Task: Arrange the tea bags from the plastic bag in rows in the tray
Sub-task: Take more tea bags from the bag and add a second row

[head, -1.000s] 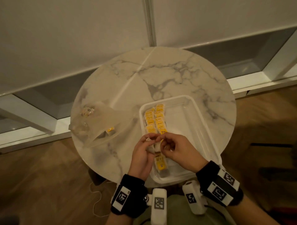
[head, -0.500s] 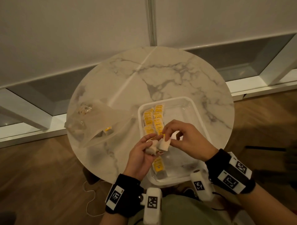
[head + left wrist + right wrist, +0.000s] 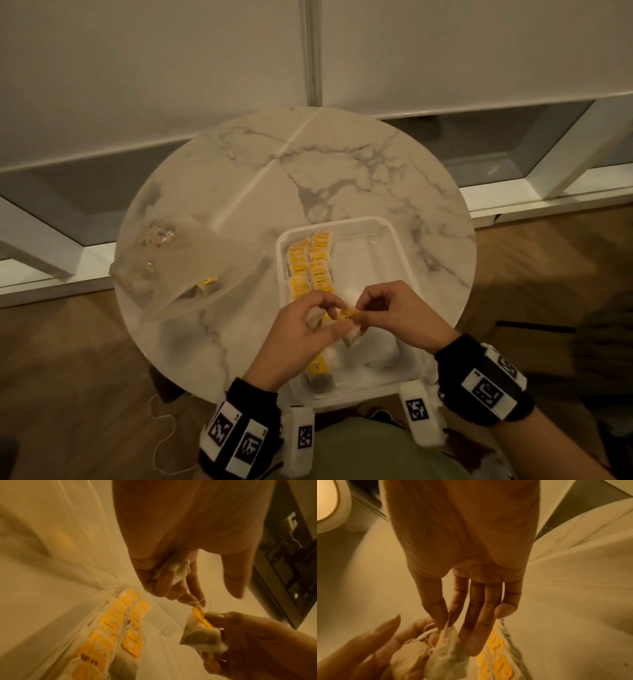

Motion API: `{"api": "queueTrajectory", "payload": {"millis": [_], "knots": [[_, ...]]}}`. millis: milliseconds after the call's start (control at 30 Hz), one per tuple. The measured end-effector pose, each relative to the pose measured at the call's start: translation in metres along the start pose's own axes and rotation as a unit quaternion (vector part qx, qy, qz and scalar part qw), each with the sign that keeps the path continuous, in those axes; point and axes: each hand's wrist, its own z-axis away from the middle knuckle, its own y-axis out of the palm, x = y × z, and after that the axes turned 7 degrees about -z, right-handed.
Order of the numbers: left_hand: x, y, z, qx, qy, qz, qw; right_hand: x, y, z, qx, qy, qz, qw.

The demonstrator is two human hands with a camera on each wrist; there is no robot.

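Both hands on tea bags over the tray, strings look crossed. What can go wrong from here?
1. The left hand and right hand each hold a tea bag; the strings look tangled, so pulling apart may tear a yellow tag off.
2. This happens right above the rows of tea bags in the tray; a drop could disturb them.
3. The plastic bag overhangs the table edge and may slide off.

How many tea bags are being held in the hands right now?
2. The left hand holds one tea bag curled in its fingers; the right hand pinches the other tea bag, with its yellow tag. More could be hidden in the palms.
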Motion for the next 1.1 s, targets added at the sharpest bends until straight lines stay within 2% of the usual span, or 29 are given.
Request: {"api": "queueTrajectory", "payload": {"millis": [33, 167, 367, 500, 600, 700, 800, 967, 1100], "knots": [[-0.001, 0.001, -0.002, 0.010, -0.001, -0.021, 1.000, -0.001, 0.000, -0.001, 0.004, 0.002, -0.011, 1.000], [-0.002, 0.001, -0.013, -0.038, 0.003, -0.063, 0.997, -0.001, -0.001, -0.004, 0.017, 0.001, -0.015, 1.000], [-0.003, 0.000, -0.025, -0.022, -0.019, -0.083, 0.996, 0.004, -0.012, -0.004, 0.023, -0.016, -0.019, 0.999], [-0.011, 0.005, -0.029, -0.033, -0.025, 0.000, 0.999, 0.006, -0.016, -0.002, 0.007, -0.030, -0.026, 0.999], [-0.017, 0.012, -0.033, -0.095, -0.035, 0.074, 0.992, 0.006, -0.012, 0.000, 0.011, -0.038, -0.050, 0.998], [-0.016, 0.015, -0.034, -0.132, -0.035, 0.084, 0.987, 0.004, -0.007, 0.000, 0.002, -0.045, -0.088, 0.995], [-0.010, 0.013, -0.035, -0.129, -0.046, 0.069, 0.988, 0.001, -0.006, -0.001, 0.005, -0.042, -0.071, 0.997], [-0.010, 0.008, -0.037, -0.089, -0.070, 0.053, 0.992, 0.001, -0.008, -0.004, 0.034, -0.023, -0.040, 0.998], [-0.013, 0.005, -0.037, -0.108, -0.065, 0.056, 0.990, 0.005, -0.008, -0.002, 0.028, -0.015, -0.049, 0.998]]}}
